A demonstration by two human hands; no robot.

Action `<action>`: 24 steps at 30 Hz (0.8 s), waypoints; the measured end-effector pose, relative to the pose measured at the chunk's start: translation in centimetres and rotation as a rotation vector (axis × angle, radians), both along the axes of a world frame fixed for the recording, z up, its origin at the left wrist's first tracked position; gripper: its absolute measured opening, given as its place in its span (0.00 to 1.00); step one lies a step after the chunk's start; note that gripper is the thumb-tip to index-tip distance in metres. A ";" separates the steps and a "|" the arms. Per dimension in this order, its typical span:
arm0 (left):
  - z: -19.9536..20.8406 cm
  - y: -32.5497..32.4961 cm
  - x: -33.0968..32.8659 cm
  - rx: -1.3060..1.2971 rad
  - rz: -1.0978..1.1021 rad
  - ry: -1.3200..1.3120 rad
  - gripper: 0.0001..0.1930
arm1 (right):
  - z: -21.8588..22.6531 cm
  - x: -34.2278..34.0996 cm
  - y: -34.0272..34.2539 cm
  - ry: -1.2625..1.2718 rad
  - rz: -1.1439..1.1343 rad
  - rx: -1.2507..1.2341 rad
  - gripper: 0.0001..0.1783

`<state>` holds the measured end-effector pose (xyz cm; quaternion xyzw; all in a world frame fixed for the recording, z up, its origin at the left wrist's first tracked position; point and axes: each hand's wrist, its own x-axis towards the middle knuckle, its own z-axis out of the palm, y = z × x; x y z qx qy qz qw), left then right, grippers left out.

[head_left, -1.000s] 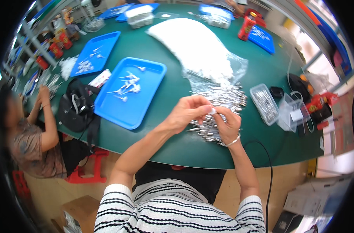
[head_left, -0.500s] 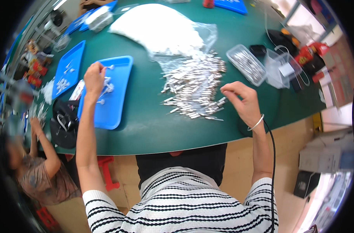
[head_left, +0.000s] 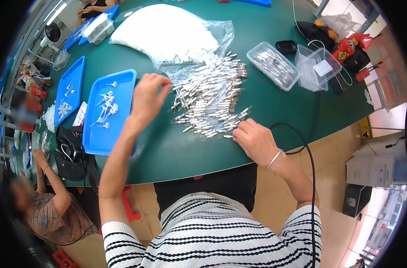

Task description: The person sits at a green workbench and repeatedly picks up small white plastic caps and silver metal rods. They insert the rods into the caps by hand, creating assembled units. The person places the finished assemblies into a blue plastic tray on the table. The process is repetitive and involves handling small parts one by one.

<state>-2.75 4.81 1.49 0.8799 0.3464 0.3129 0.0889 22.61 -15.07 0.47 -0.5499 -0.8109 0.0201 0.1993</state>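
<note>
A loose pile of thin metal rods with white sleeves (head_left: 212, 96) lies mid-table. At its left edge is my left hand (head_left: 145, 99), thumb and forefinger slightly apart, nothing visible between them. By the pile's near right corner, my right hand (head_left: 257, 142) is closed, with its fingertips pinching the end of one metal rod (head_left: 228, 136). Left of my left hand, a blue tray (head_left: 92, 145) carries several white-capped pieces with thin stems (head_left: 107, 107). A clear bag of small white parts (head_left: 163, 33) slumps open behind the pile.
At the right stand a clear box of rods (head_left: 275, 67), a second clear container (head_left: 313, 71) and a black case (head_left: 286, 46). Another blue tray (head_left: 60, 100) and a black bag (head_left: 71, 149) lie left. A co-worker (head_left: 56, 210) sits there. A black cable (head_left: 311, 178) runs by my right arm.
My left hand has moved right, from above the blue tray to the pile's edge. My right hand has come down and left to the pile's near corner. The view has shifted slightly.
</note>
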 end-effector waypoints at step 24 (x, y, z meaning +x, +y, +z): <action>-5.2 6.4 12.7 0.011 -0.014 0.075 0.08 | -3.0 -2.0 -1.5 -0.024 0.004 0.134 0.12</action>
